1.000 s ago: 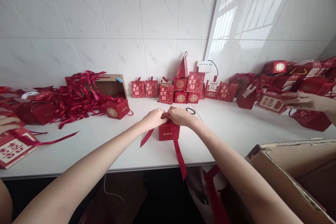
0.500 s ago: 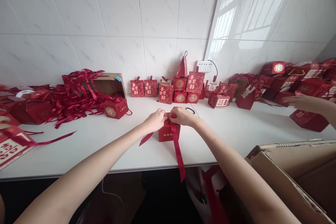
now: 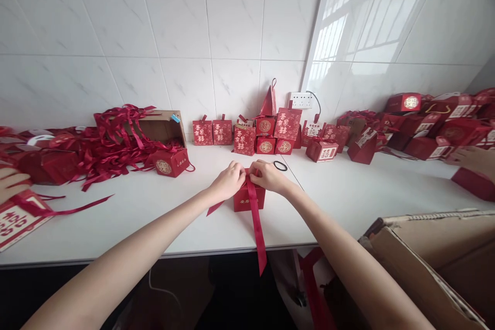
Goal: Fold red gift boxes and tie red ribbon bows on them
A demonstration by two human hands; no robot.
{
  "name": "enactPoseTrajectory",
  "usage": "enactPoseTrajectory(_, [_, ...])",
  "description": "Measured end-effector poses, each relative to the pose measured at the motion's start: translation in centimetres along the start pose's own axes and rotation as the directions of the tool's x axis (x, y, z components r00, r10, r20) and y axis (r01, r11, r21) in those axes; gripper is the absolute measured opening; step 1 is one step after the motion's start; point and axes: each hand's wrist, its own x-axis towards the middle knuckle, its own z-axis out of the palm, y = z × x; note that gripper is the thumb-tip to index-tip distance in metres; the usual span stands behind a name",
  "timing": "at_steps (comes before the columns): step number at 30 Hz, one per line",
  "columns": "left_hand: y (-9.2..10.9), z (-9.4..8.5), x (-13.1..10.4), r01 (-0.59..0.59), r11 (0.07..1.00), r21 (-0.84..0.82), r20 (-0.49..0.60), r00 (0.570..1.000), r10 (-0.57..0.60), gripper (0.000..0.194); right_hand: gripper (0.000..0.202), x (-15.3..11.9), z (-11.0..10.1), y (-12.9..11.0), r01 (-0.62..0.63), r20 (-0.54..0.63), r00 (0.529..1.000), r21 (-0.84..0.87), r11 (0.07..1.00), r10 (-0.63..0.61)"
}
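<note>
A small red box (image 3: 244, 202) with gold lettering stands on the white table in front of me. Both my hands meet at its top. My left hand (image 3: 231, 179) is closed in a pinch on the red ribbon at the box's upper left. Beside it, my right hand (image 3: 266, 175) pinches the same ribbon (image 3: 257, 232), whose long tail hangs down the box front and past the table edge. A shorter tail sticks out to the left under my left wrist. My fingers cover the middle of the ribbon.
Piled red ribbons (image 3: 116, 149) spill from a cardboard box (image 3: 154, 131) at the left. Red boxes line the wall and heap up at the right (image 3: 419, 126). Other people's hands show at the left (image 3: 10, 183) and right edges (image 3: 474, 161). An open carton (image 3: 421, 268) stands at lower right.
The ribbon's long tail has swung slightly left, while my hands stay pinched at the box top. At the right edge, another person's hand and a red box have moved right.
</note>
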Motion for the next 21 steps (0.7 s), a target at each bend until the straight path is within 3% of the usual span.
enactPoseTrajectory(11, [0.0,-0.1,0.2,0.009,1.000,0.025,-0.001,1.000,-0.009,0.008,0.002,0.0,0.2,-0.5,-0.113,0.057,0.993,0.209,0.972,0.103])
enactPoseTrajectory(17, [-0.1,-0.1,0.1,-0.026,0.999,0.030,0.019,1.000,0.025,0.007,0.006,0.7,-0.3,0.0,-0.194,0.236,0.965,0.362,0.912,0.112])
enactPoseTrajectory(21, [-0.1,0.0,-0.1,-0.034,0.999,0.025,0.009,0.999,0.034,0.008,0.010,1.0,-0.5,0.8,-0.225,0.291,0.952,0.464,0.857,0.092])
